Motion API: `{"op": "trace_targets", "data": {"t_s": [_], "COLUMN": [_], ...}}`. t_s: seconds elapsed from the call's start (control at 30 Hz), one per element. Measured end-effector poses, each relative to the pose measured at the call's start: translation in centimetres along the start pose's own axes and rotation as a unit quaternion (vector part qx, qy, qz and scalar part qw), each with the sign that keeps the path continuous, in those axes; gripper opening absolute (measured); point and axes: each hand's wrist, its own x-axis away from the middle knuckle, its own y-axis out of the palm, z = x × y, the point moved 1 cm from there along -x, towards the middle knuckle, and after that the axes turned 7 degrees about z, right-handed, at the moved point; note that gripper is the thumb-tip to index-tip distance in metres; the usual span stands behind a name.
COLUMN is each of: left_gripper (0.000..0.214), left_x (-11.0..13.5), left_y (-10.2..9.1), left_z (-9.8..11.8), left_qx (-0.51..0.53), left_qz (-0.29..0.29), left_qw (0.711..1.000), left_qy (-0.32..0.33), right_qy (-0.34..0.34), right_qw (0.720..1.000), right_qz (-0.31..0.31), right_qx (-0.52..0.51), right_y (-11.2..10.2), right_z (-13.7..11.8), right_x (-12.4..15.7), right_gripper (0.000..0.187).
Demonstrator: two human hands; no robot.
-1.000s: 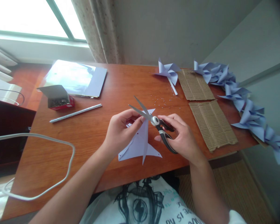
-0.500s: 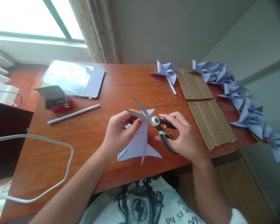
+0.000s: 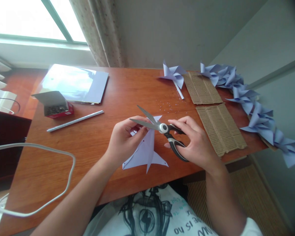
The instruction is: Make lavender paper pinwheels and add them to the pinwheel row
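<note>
My right hand (image 3: 195,142) has its fingers in the black-and-white handles of a pair of scissors (image 3: 163,127). The scissor blades are spread apart and point left, lying just above my left fingertips. Thumb and forefinger of my left hand (image 3: 126,134) are closed on the upper part of a white paper pinwheel sheet (image 3: 140,156). Slits divide this sheet into pointed flaps, and small dark holes show near some corners. What lies right between my left fingertips is partly covered by the blades.
A finished pinwheel (image 3: 174,73) lies at the back, near tiny paper scraps. Two corrugated cardboard pieces (image 3: 218,127) and a row of pinwheels (image 3: 258,114) line the right. At left are a paper stick (image 3: 75,121), a red box (image 3: 59,109), a folder (image 3: 73,82) and a white cable (image 3: 72,170).
The view has shifted slightly, so most things sit a little further left. My hands keep the same hold on the paper and scissors, and the blades remain apart.
</note>
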Motion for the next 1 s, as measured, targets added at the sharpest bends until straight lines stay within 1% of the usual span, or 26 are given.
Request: {"op": "trace_targets", "data": {"t_s": [0.13,0.3,0.6,0.73,1.0], "left_gripper": [0.005,0.007,0.006,0.004,0.006], "left_x": [-0.04,0.05,0.08,0.08,0.02], "left_y": [-0.04,-0.1,-0.07,0.0,0.0], "left_z": [0.19,0.17,0.17,0.17,0.29], "left_qx": [-0.009,-0.018,-0.016,-0.007,-0.011], "left_qz": [-0.008,-0.017,-0.009,-0.008,-0.02], "left_qw": [1.0,0.999,0.999,1.0,1.0], "left_qy": [0.014,0.032,0.029,0.017,0.013], "right_qy": [-0.014,-0.011,-0.012,-0.014,-0.014], "right_qw": [1.0,1.0,1.0,0.999,0.999], "right_qz": [-0.005,-0.019,-0.023,-0.026,-0.031], "right_qx": [0.009,0.001,0.01,0.015,0.015], "right_y": [-0.31,-0.6,-0.81,-0.9,-0.93], "right_z": [0.18,0.23,0.15,0.13,0.14], "right_x": [-0.03,0.0,0.03,0.04,-0.01], "right_gripper": [0.061,0.064,0.064,0.064,0.065]}}
